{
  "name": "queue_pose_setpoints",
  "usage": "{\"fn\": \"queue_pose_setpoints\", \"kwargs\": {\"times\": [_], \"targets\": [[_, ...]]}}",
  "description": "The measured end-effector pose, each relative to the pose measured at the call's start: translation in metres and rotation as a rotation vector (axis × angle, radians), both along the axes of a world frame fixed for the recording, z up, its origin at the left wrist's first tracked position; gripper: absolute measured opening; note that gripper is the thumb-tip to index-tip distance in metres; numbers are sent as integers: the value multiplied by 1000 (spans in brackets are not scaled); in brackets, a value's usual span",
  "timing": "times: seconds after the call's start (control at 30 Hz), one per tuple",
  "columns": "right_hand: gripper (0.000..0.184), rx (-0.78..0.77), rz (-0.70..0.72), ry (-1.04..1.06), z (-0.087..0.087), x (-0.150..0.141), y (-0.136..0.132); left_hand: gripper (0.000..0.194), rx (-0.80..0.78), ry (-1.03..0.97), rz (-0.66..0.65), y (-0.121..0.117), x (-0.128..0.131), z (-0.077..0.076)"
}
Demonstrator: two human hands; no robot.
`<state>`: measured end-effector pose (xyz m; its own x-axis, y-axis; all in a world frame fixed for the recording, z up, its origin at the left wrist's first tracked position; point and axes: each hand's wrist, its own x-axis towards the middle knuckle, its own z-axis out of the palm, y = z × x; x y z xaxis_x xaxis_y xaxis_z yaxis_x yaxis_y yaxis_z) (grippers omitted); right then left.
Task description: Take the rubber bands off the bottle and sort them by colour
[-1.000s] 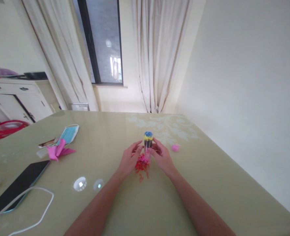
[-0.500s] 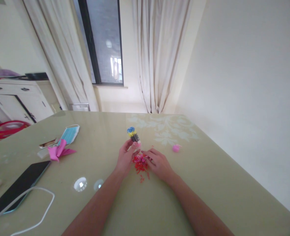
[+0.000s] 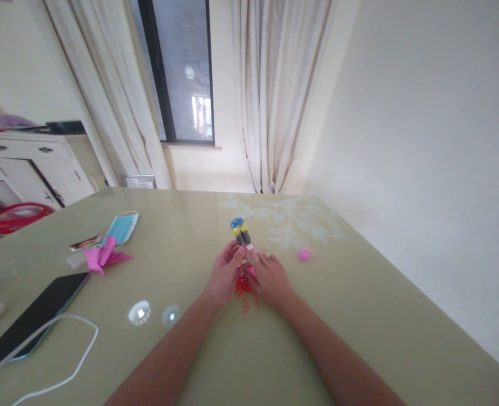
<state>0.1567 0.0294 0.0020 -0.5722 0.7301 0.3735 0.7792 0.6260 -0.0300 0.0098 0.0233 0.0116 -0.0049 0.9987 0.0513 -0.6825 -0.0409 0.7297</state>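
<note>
A small clear container (image 3: 239, 229) with blue, yellow and dark layers inside lies tilted in my left hand (image 3: 224, 274), its blue end pointing away from me. The left fingers and thumb are closed round its near part. My right hand (image 3: 271, 278) is against the container's near end, fingers bent together; whatever they pinch is hidden. Under and between both hands is a loose pile of small red and pink strips (image 3: 243, 285), partly covered. A few stray reddish bits (image 3: 245, 306) lie just in front of it.
Right of my hands sits a small pink item (image 3: 304, 254). On the left are a blue face mask (image 3: 122, 228), a folded pink paper piece (image 3: 105, 256), a dark tablet-like device (image 3: 33, 316) and a white cable (image 3: 89, 344). A wall runs along the table's right side.
My right hand has moved up and left from the strips to the container's near end. The container has shifted slightly right in the picture, and the view has turned slightly.
</note>
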Motion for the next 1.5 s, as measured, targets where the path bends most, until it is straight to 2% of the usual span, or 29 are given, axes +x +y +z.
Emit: {"fn": "queue_pose_setpoints", "kwargs": {"times": [0.23, 0.43, 0.53, 0.63, 0.83, 1.1, 1.5], "targets": [[64, -29, 52, -2, 7, 2, -6, 38, -55, -59, 116, 8, -10, -1], [64, -30, 5, -11, 3, -2, -4, 35, -42, -82, 40, 6, -7, -4], [59, -37, -57, -7, 1, -5, -3, 42, -20, -77, -11, 4, -3, -5], [53, -39, -66, -14, 2, -4, -3, 42, 0, -58, -2, 4, -2, -6], [53, 4, -13, 13, 7, -3, -5, 33, -30, -77, 88, 7, -8, -3], [41, 114, 85, 91, 1, 1, -3, 35, -41, -80, 111, 8, -12, -3], [28, 253, 189, 207, 1, 7, -6, 35, -35, -44, 133, 10, -8, -4]]}}
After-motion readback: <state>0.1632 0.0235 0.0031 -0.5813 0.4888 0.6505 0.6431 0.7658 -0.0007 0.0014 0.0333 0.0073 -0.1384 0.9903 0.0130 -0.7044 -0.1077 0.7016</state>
